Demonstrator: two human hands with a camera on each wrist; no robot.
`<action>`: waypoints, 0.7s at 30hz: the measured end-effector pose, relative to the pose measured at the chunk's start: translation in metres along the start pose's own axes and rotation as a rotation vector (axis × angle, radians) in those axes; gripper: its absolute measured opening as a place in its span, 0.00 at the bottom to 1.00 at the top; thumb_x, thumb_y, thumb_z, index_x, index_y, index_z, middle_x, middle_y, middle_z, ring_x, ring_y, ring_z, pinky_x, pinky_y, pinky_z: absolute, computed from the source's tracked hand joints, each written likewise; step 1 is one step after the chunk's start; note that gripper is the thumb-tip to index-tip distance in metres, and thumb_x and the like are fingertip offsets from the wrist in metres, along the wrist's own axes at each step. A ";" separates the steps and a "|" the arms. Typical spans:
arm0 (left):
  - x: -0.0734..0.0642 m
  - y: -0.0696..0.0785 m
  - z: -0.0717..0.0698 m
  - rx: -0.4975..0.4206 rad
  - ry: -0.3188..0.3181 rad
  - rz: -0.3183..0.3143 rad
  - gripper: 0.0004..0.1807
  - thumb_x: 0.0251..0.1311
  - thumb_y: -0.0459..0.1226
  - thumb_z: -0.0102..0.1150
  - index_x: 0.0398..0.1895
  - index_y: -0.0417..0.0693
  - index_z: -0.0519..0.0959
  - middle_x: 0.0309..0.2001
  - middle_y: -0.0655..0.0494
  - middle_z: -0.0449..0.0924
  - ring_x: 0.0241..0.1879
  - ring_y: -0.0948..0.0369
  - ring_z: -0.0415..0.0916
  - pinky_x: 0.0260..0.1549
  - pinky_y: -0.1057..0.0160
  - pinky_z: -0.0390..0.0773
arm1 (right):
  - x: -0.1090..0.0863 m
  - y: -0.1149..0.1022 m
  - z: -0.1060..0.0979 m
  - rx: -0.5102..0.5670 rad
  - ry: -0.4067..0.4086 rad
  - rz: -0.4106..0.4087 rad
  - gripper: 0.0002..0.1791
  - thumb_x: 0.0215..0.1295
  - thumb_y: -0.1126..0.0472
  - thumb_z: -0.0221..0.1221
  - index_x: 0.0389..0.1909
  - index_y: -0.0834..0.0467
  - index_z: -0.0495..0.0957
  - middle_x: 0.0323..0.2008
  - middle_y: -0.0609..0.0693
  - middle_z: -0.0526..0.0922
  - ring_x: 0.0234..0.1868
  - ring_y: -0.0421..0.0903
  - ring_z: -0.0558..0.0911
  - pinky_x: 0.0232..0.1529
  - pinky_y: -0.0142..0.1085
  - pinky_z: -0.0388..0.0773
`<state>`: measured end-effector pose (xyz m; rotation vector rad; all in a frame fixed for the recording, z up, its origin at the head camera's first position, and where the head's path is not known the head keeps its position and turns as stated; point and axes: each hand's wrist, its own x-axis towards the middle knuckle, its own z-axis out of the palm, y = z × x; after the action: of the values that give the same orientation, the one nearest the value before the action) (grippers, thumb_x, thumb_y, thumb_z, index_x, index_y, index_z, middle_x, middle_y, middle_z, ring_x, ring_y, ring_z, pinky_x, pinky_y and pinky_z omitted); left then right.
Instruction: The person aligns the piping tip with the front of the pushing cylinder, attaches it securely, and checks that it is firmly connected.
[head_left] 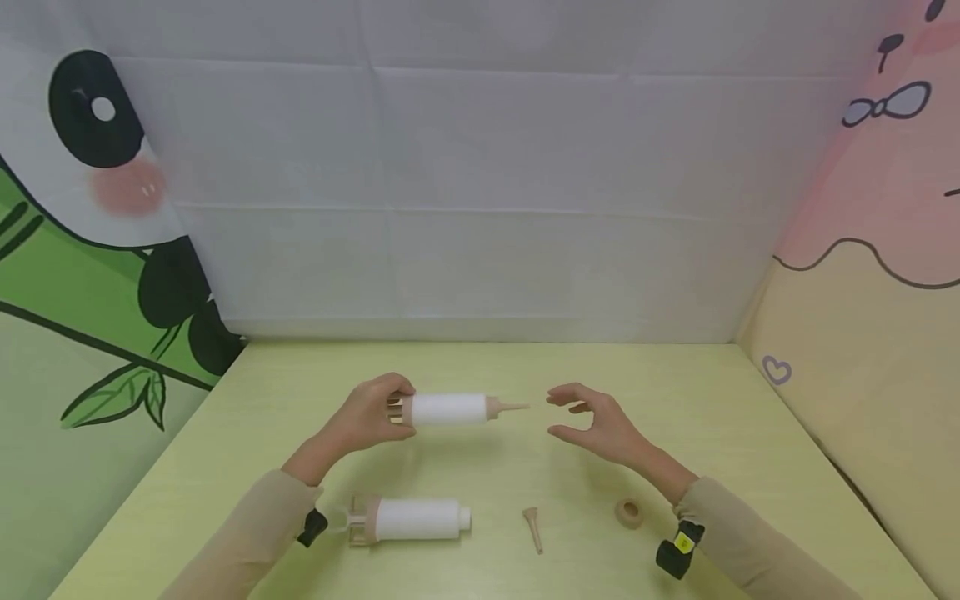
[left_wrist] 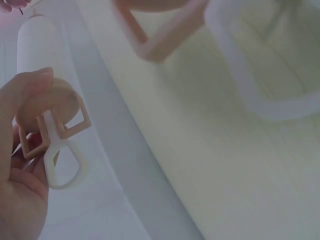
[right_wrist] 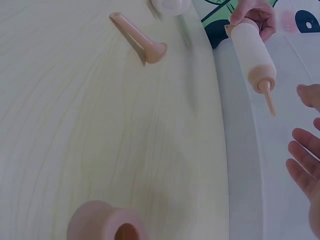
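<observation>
I have the left hand pinching a white syringe by its beige rear collar, thumb on one side and fingers round the other; a shadow beneath shows it lifted over the middle of the bench. The grip sits that far back, I judge, so the barrel and the slim beige nozzle are left bare, and the left wrist view shows the plunger loop free behind the collar. The syringe points roughly level toward the bench's right edge, where the right hand hangs just past the tip, thumb and fingers spread and curved, touching nothing; I see no obstacle in that gap. Nearer the bench's near edge, which my view cuts off, a second syringe lies on its side, its handle toward the left edge and a plain white stub facing the right. Then come a loose nozzle and a beige ring, laid in a row, presumably for easy reach. The left wrist camera is close by the second syringe's handle, so dropping that arm could knock it; the ring similarly lies near the right wrist camera.
</observation>
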<state>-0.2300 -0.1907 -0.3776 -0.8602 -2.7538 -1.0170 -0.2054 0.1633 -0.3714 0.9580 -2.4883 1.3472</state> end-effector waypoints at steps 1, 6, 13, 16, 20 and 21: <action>0.000 -0.002 0.000 -0.001 -0.003 -0.006 0.23 0.39 0.30 0.71 0.41 0.41 0.71 0.40 0.50 0.72 0.42 0.51 0.76 0.38 0.67 0.79 | -0.001 0.000 0.000 -0.003 -0.001 0.000 0.22 0.50 0.69 0.65 0.48 0.65 0.72 0.45 0.60 0.78 0.47 0.56 0.77 0.44 0.50 0.75; -0.001 -0.010 -0.001 -0.014 -0.006 -0.037 0.23 0.40 0.30 0.71 0.40 0.40 0.72 0.40 0.50 0.73 0.43 0.50 0.76 0.38 0.67 0.79 | -0.003 0.001 -0.002 -0.003 0.000 0.003 0.21 0.50 0.69 0.65 0.48 0.65 0.73 0.45 0.61 0.78 0.47 0.57 0.77 0.44 0.51 0.75; -0.001 -0.020 -0.001 -0.018 -0.019 -0.084 0.23 0.40 0.29 0.71 0.40 0.39 0.72 0.40 0.49 0.73 0.44 0.49 0.76 0.39 0.66 0.78 | -0.005 0.002 -0.003 -0.013 -0.008 0.005 0.21 0.50 0.69 0.64 0.47 0.65 0.73 0.44 0.61 0.79 0.46 0.57 0.77 0.44 0.51 0.75; -0.001 -0.024 0.000 -0.023 -0.023 -0.113 0.22 0.40 0.30 0.71 0.40 0.39 0.72 0.40 0.49 0.73 0.44 0.49 0.76 0.39 0.66 0.78 | -0.006 0.003 -0.003 -0.017 -0.017 0.007 0.21 0.51 0.69 0.64 0.47 0.65 0.73 0.44 0.61 0.79 0.46 0.57 0.77 0.44 0.51 0.75; 0.000 -0.028 0.002 -0.041 -0.031 -0.156 0.22 0.40 0.30 0.71 0.40 0.39 0.72 0.41 0.47 0.73 0.45 0.48 0.75 0.40 0.65 0.78 | -0.007 0.004 -0.003 -0.019 -0.027 0.011 0.21 0.51 0.68 0.64 0.47 0.65 0.73 0.45 0.61 0.78 0.47 0.56 0.77 0.44 0.50 0.75; 0.000 -0.029 0.002 -0.049 -0.034 -0.167 0.22 0.40 0.30 0.71 0.40 0.39 0.72 0.42 0.47 0.73 0.46 0.48 0.75 0.40 0.64 0.78 | -0.007 0.005 -0.003 -0.017 -0.027 0.012 0.21 0.51 0.68 0.64 0.47 0.65 0.73 0.45 0.62 0.78 0.47 0.56 0.77 0.44 0.50 0.75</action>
<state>-0.2455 -0.2072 -0.3958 -0.6681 -2.8808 -1.1100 -0.2031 0.1709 -0.3757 0.9660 -2.5248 1.3234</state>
